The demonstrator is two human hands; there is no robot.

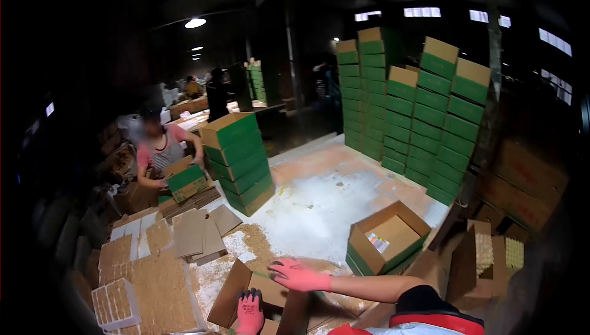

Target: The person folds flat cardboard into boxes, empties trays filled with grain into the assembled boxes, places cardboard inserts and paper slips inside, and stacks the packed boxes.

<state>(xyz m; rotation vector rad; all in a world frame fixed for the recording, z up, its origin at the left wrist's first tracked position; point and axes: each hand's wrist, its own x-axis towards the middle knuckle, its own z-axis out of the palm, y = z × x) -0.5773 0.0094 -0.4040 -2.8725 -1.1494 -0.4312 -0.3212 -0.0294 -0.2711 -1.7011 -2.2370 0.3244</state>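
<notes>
An opened cardboard box [236, 293] with raised brown flaps is right in front of me at the bottom of the head view. My left hand [250, 314], in a pink glove with dark fingertips, lies against the inside of this box, fingers stretched out. Over the box's far edge reaches my right hand [301, 276], gloved the same way, its fingers extended and spread to the left. Whether either palm presses on the cardboard I cannot tell. To the right stands an open green and brown box [388, 236] with a small printed paper inside.
Tall stacks of green boxes [424, 117] line the table's far right side; a shorter stack [239, 160] stands left of centre. Flat cardboard pieces [195, 233] and crumb-covered blocks [153, 279] lie at left. A co-worker [166, 150] holds a green box [186, 180].
</notes>
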